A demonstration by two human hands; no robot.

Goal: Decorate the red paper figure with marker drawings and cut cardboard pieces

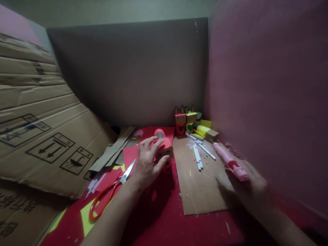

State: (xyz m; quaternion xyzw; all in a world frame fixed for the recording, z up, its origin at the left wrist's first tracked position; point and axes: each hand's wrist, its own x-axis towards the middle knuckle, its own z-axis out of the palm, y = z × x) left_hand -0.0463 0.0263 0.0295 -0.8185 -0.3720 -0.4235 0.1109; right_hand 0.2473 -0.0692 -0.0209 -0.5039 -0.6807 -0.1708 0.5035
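My left hand [150, 159] curves over a small red paper figure [166, 152] with a brown cardboard face; the thumb lies along its front and the fingers along its top and left. Part of the figure is hidden by the hand. Just behind it is a red paper roll [160, 133] with a dark patch. On the right, my right hand [252, 179] is wrapped round a pink glue gun [230, 162], its nozzle pointing away to the back left. Orange-handled scissors [110, 193] lie open beside my left forearm.
A brown board [205, 198] on the red table carries several markers [197, 157]. Behind stand a red figure [180, 124] and a yellow figure [190, 123], near a yellow roll [203, 130]. Cardboard strips [112, 150] and paper scraps lie left, below a large carton [51, 126].
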